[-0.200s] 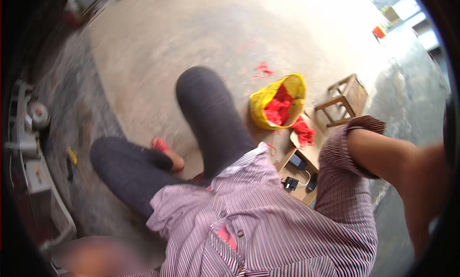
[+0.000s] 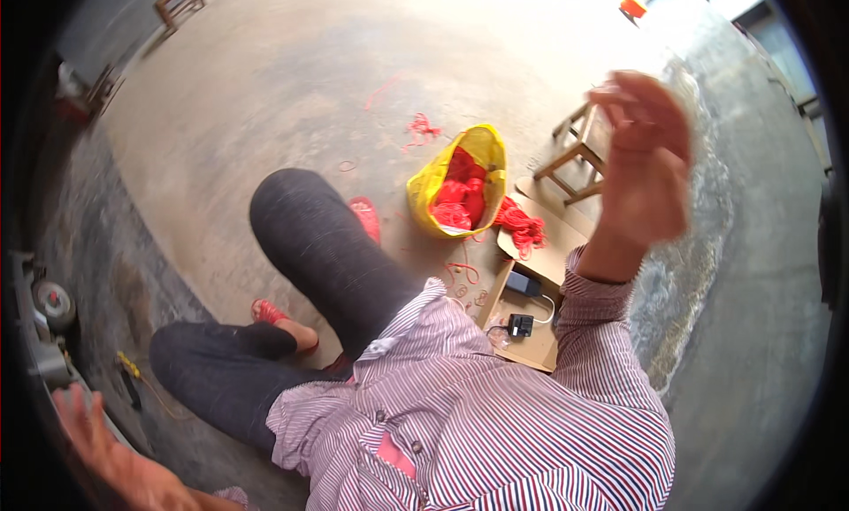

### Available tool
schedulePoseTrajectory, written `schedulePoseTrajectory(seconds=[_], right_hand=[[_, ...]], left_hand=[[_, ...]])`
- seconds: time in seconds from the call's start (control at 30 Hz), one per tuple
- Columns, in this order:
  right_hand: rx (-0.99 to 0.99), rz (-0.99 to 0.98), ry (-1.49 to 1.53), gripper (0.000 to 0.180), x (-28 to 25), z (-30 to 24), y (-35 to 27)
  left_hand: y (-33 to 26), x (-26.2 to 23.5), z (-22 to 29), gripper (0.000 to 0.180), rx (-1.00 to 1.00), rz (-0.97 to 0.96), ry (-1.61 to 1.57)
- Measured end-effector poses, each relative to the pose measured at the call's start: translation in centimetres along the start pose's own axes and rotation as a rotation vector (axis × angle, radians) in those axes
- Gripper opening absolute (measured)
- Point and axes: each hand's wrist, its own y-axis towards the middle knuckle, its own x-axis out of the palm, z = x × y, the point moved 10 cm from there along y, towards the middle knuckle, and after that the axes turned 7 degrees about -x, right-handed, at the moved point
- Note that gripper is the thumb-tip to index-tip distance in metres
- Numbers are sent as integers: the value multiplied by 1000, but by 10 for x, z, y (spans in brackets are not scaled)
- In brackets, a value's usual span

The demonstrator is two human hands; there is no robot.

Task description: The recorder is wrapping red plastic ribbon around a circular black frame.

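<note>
On the concrete floor point(image 2: 265, 95), the wooden stool point(image 2: 579, 146) stands beyond the open yellow bag point(image 2: 423, 193), which holds red bundles point(image 2: 453, 193). Just beside the bag, nearer the person, lies the cardboard box point(image 2: 538, 350) with 2 dark devices point(image 2: 521, 325) inside and red cord point(image 2: 525, 229) heaped by its flap. The right hand point(image 2: 644, 171), raised, overlaps the stool in view; I cannot tell whether its fingers are apart or together. The left hand point(image 2: 115, 458), low at the left, has its fingers spread and looks empty. The loose cord could tangle or snag a foot if dragged; a swinging arm could knock the stool. Blur softens the right hand, which hides part of the stool; the bag's bottom is out of sight.
</note>
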Motion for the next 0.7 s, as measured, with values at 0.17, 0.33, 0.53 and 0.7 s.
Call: schedulePoseTrajectory(seconds=[0.17,0.33,0.53,0.7], right_hand=[[726,456,-460,39,-161,79,-139],[1182,869,-554,41,-268,88,-325],[1331,1156,-412,30,-279,92,-483],[1484,1091,-501,23,-269,103,-534]], left_hand=[[-58,70,-99,51,-532,-167,-59],[-90,90,-152,41,-758,-135,-180],[-92,102,-174,37,-828,-134,-232],[-91,114,-187,37,-813,-183,-137]])
